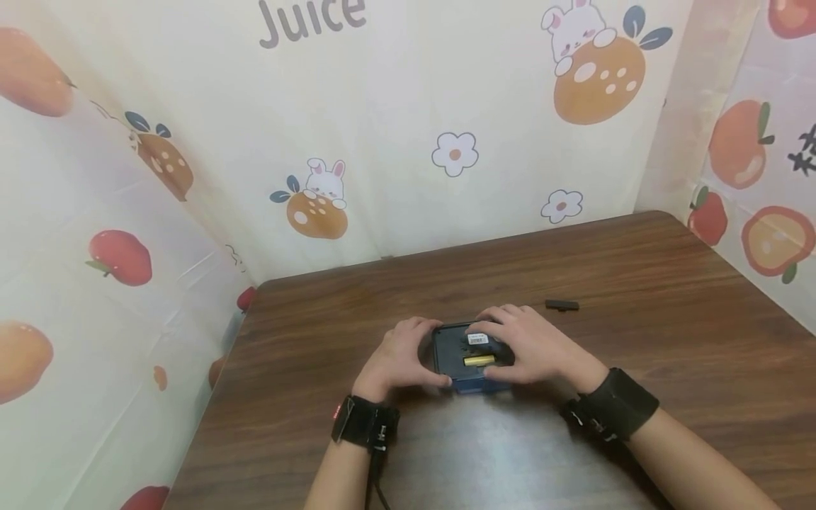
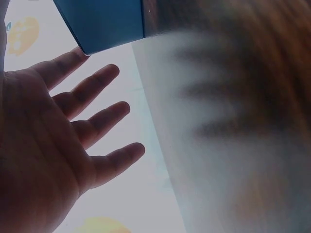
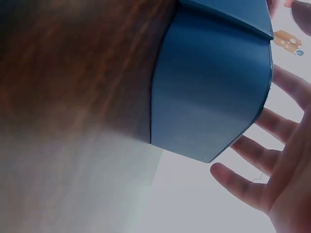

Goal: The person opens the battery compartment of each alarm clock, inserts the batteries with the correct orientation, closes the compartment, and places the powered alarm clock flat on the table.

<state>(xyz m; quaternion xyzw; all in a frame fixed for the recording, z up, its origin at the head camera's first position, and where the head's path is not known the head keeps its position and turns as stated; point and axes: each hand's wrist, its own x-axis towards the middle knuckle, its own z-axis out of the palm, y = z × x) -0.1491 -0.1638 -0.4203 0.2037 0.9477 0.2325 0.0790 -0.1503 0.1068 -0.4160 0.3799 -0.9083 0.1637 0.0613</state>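
Observation:
A small blue box-shaped device [image 1: 450, 353] with a black back panel lies on the table, that panel facing up. In its open compartment sits a gold battery [image 1: 479, 360], below a white barcode label [image 1: 477, 339]. My left hand [image 1: 401, 358] holds the device's left side, thumb at the near edge and index finger at the far corner. From the right, my right hand [image 1: 529, 343] grips it, with the thumb beside the battery's right end and fingers over the far part. The right wrist view shows the blue side [image 3: 209, 82] with fingers behind it; in the left wrist view a blue corner [image 2: 104, 24] meets one fingertip.
A small black strip-like cover [image 1: 562, 305] with a tab lies on the table beyond my right hand. The brown wooden table [image 1: 306, 340] meets fruit-patterned curtains [image 1: 395, 177] at its back and sides. Black straps circle both wrists, and a cable trails from the left one.

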